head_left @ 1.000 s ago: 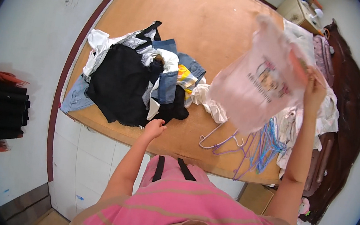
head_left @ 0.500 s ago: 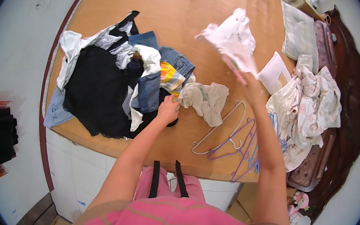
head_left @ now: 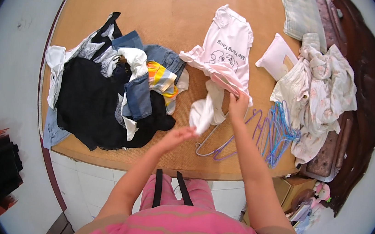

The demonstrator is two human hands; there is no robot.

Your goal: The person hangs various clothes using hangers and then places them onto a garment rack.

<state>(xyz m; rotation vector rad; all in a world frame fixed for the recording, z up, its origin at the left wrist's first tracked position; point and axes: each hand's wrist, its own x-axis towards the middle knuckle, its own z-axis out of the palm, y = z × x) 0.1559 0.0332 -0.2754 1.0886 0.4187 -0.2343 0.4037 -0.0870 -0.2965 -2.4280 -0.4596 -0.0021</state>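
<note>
A white and pink shirt [head_left: 231, 39] with a line-drawn animal print lies spread on the brown mat, its collar away from me. My right hand [head_left: 238, 105] pinches the shirt's pink lower edge. A smaller white garment [head_left: 203, 112] hangs partly under that edge, blurred by motion. My left hand [head_left: 178, 139] has its fingertips closed on the lower corner of this white garment. Beside my right forearm lie a white hanger [head_left: 203, 149], purple hangers [head_left: 235, 148] and a bunch of blue hangers [head_left: 282, 135].
On the left is a heap of clothes with a large black garment [head_left: 87, 105], denim pieces [head_left: 139, 97] and an orange-yellow checked cloth [head_left: 161, 79]. To the right are a pink pillow [head_left: 278, 57], crumpled floral bedding [head_left: 329, 87] and a dark carved wooden headboard [head_left: 364, 68].
The pink and white shirt has come down flat onto the mat. My left hand has moved from the heap's edge to the white garment, whose corner is now pulled toward me.
</note>
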